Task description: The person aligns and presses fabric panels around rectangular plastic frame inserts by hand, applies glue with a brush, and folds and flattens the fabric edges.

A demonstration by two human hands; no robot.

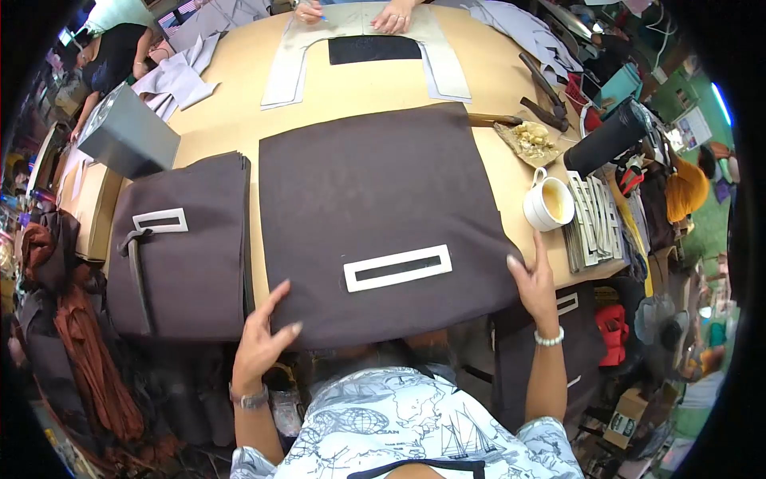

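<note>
Seen from my remote station, nearest to the camera: the left hand [259, 343] at the near left corner of a large dark cloth panel [375, 184], and the right hand [538, 291] at its right edge. Each grip is wide, thumb and fingers parted and closed on nothing; I read this spacing as a way to steady both sides. The panel lies broad on the worktop [215, 112], its near edge toward the wearer's body. Upon its near half rests a white slotted frame [350, 275], slightly aslant, its flat face up so that I can see dark material through the opening. To the left, a cloth stack [191, 263] carries a hammer-like tool [137, 271], perhaps laid there as a weight, and a smaller frame [167, 213]. To the right, a white mug [542, 209] of yellowish contents stands just beyond the right hand, presumably for easy reach, beside piled slotted frames [589, 219]. Farther back I note a grey block [136, 136] at the stack's far edge and crumbly matter [531, 144] on a brown scrap. Farthest, another person's hands [393, 16] touch pale sheets [283, 80], one holding a blue-tipped pen.
</note>
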